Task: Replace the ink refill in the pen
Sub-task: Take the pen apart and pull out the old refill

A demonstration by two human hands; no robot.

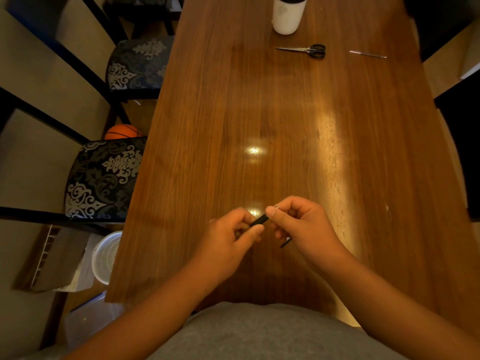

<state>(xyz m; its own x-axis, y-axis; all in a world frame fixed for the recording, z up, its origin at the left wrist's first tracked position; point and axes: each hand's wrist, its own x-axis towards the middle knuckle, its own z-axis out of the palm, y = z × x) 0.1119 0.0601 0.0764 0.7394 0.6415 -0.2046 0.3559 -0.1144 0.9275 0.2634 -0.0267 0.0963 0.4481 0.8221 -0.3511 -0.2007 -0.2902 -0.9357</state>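
Observation:
Both hands meet over the near part of the wooden table [285, 126]. A short black pen piece [259, 220] spans the gap between them. My left hand [231, 237] pinches its left end. My right hand [298, 224] grips its right end between thumb and forefinger, where a small silvery tip [277, 207] shows. A second dark pen part [285, 242] pokes out below my right palm; whether it is held or lying on the table I cannot tell. A thin refill [367, 54] lies at the far right of the table.
Black-handled scissors [305, 50] lie at the far middle, and a white bottle [287, 14] stands behind them. Patterned chairs [104, 178] line the table's left side, with a basketball [122, 131] and a white basket [106, 255] on the floor.

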